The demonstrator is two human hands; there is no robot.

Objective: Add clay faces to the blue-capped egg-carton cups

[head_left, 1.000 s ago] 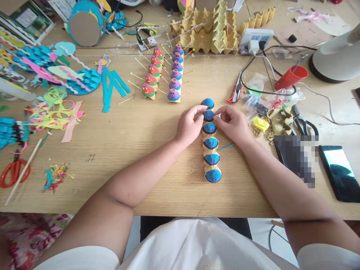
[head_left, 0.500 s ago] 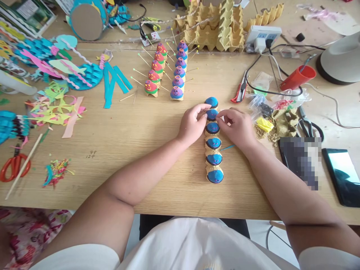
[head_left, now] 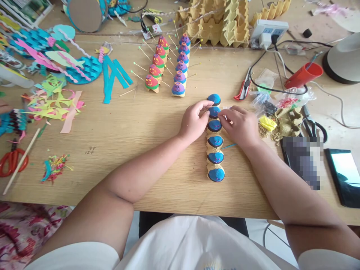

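our left hand [head_left: 196, 119] is touching the blue-domed strip [head_left: 215, 141], thumb and forefinger apart; our right hand [head_left: 241, 124] meets its opposite side, pinching or not, we can't tell; beyond our left hand stands a purple-topped row [head_left: 181, 67].

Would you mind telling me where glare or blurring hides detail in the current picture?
Head view: bright glare washes out the upper part of the smartphone screen; coarse pixelation masks the dark flat object beside it; the blue egg-carton strip looks fairly sharp, though its painted faces are small.
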